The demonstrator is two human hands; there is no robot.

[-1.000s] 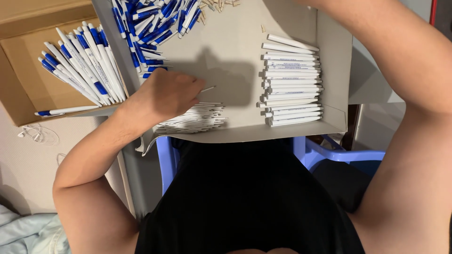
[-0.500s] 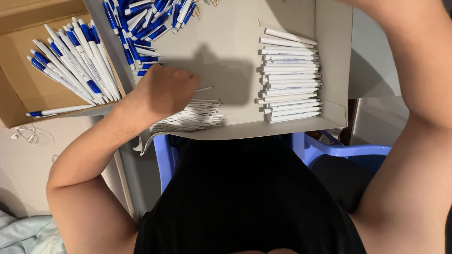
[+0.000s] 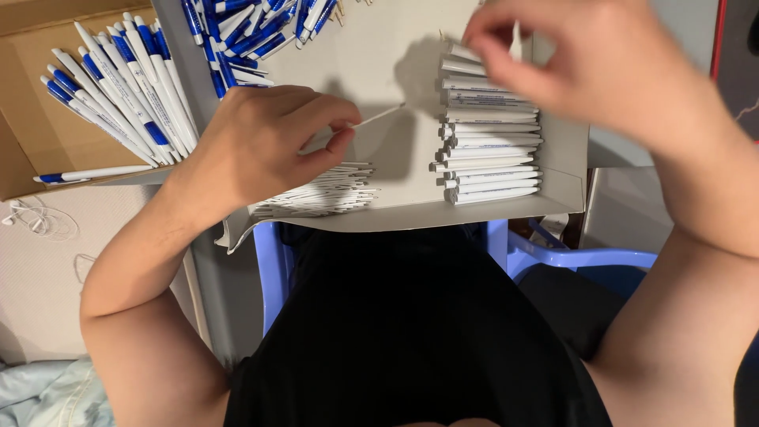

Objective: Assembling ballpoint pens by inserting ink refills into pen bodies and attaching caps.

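My left hand [image 3: 265, 142] pinches a thin white pen refill [image 3: 378, 117] between thumb and fingers, just above a heap of white refills [image 3: 316, 195] on the grey cardboard sheet [image 3: 379, 63]. My right hand [image 3: 589, 59] is blurred at the top right, over a neat stack of white pen barrels [image 3: 490, 142]; its fingers hold a white pen piece [image 3: 515, 38]. Blue pen parts [image 3: 253, 28] lie piled at the sheet's far left.
An open cardboard box [image 3: 47, 134] on the left holds several assembled blue-and-white pens [image 3: 118, 87]. A blue plastic chair [image 3: 569, 257] shows under my black shirt. White earphones [image 3: 35, 221] lie on the pale surface at the left.
My right hand has come into view over the barrel stack with a white piece. My left hand has lifted a refill out of the heap.
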